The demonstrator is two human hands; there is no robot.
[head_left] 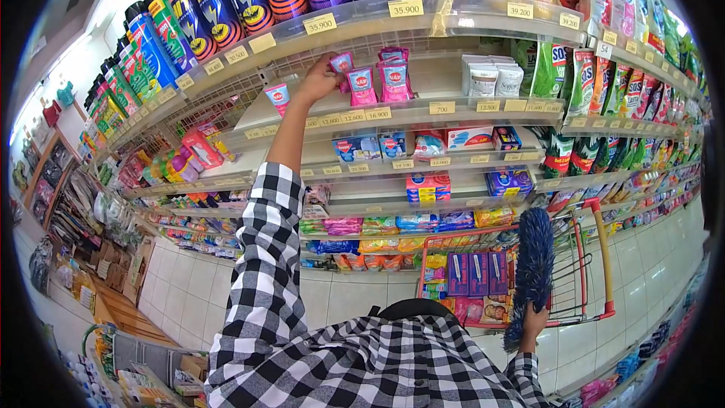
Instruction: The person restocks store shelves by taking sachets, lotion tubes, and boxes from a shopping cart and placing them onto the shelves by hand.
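Observation:
My left hand (321,79) reaches up to the shelf, its fingers closed on a small pink and blue packet (342,63). Right of it, pink packets (362,86) and a further group of the same kind (395,80) stand upright. Another pink packet (278,97) leans at the shelf's left part, beside my forearm. Low on the right, my right hand (535,320) is wrapped round the lower part of a fluffy blue duster (533,264), which points upward in front of the cart.
A red-framed shopping cart (604,257) holding purple boxes (477,273) stands at the lower right. Spray cans (226,7) line the upper shelf edge (340,19). White pouches (495,79) and green pouches (549,72) stand to the right. Tiled floor (340,295) lies below.

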